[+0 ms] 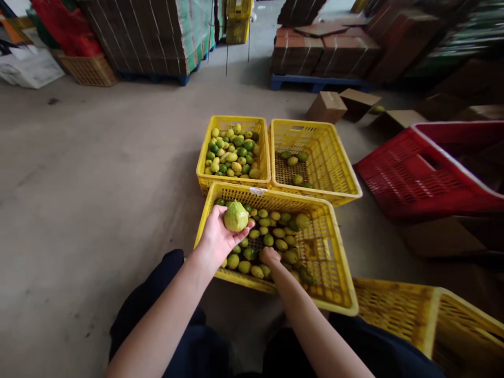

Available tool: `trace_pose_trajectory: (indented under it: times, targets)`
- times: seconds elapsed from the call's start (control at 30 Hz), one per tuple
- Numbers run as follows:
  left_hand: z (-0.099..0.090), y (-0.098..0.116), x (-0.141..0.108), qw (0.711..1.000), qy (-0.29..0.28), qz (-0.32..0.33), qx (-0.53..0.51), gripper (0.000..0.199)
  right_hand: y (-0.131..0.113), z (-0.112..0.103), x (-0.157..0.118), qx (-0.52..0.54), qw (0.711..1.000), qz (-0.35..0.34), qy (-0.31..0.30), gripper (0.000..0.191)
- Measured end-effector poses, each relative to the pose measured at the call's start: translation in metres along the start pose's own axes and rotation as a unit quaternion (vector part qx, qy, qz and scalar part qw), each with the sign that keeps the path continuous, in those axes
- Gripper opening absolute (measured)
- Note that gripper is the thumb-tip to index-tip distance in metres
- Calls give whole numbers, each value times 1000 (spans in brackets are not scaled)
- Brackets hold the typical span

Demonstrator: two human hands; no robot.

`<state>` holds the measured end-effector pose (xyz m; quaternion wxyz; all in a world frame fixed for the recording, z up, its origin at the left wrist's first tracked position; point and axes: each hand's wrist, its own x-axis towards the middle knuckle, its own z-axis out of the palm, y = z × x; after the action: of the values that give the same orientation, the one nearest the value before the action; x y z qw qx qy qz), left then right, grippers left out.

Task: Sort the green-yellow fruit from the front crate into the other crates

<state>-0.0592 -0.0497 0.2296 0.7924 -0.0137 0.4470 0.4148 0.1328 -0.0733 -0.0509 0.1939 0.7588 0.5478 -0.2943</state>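
Note:
My left hand [218, 235] is raised over the near yellow crate [252, 282], its fingers curled round a large, bumpy yellow-green lemon [235, 216]. Down inside the same crate is my right hand [271, 256], closed and low among smaller green and yellow lemons [281, 244]. What its fingers hold, if anything, is hidden beneath the hand. The loose lemons cover much of the crate's bottom, with slatted floor showing between some of them.
Behind stand a yellow crate full of lemons [232, 157] and another yellow crate [331, 176] holding several. A red crate [388, 178] and cardboard boxes [326, 107] are at right. One more yellow crate [394, 310] sits at lower right. Pallet stacks [137, 37] stand farther back.

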Motion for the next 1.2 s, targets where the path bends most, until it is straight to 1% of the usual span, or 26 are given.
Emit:
trace_pose_trajectory:
  times: [0.1, 0.17, 0.23, 0.3, 0.4, 0.47, 0.53, 0.57, 0.6, 0.63, 0.7, 0.77, 0.83, 0.9, 0.97, 1.03, 1.1, 1.13, 1.2]
  targets:
    - [0, -1, -1, 1000, -8, -7, 11, 29, 3, -1, 2, -28, 999, -6, -29, 33]
    - [-1, -1, -1, 1000, -14, -10, 16, 29, 6, -8, -2, -38, 999, -24, -20, 33]
    - [-1, 0, -1, 1000, -23, -2, 19, 30, 8, -23, -9, -39, 998, -49, 1, 31]
    - [-2, 1, -1, 999, -39, 15, 24, 30, 11, -48, -18, -32, 996, -77, 32, 30]
    - [-1, 5, -2, 996, -66, 45, 32, 27, 16, -101, -38, -6, 988, -123, 96, 35]
    - [2, 7, -6, 994, -87, 61, 31, 26, 21, -139, -60, 21, 976, -164, 142, 39]
    - [6, 7, -13, 990, -115, 71, 33, 24, 25, -172, -90, 74, 956, -210, 192, 44]
    - [8, 6, -17, 988, -129, 75, 39, 23, 26, -185, -107, 142, 933, -241, 224, 46]
    - [9, 4, -22, 985, -141, 81, 51, 22, 27, -194, -126, 213, 905, -272, 249, 49]
    - [10, 1, -26, 982, -152, 91, 70, 22, 28, -200, -145, 280, 872, -299, 269, 52]
    - [11, -9, -34, 969, -167, 131, 128, 23, 29, -203, -181, 393, 806, -333, 291, 55]
    - [9, -20, -40, 943, -173, 197, 205, 26, 30, -199, -210, 480, 757, -348, 275, 55]
    - [7, -31, -44, 908, -167, 268, 274, 32, 29, -194, -230, 548, 712, -362, 249, 51]
    - [4, -40, -48, 879, -166, 317, 314, 41, 29, -191, -240, 595, 676, -376, 218, 47]
    - [3, -46, -50, 868, -177, 332, 325, 52, 27, -190, -243, 636, 641, -389, 182, 41]
    - [1, -50, -48, 869, -185, 325, 325, 59, 25, -190, -239, 681, 598, -397, 143, 38]
    - [-2, -51, -42, 873, -178, 325, 318, 59, 23, -189, -234, 719, 560, -397, 107, 38]
    - [-3, -52, -38, 874, -174, 330, 313, 57, 21, -187, -231, 731, 548, -396, 94, 40]
    - [-4, -52, -31, 876, -168, 347, 291, 51, 19, -182, -226, 736, 541, -398, 83, 45]
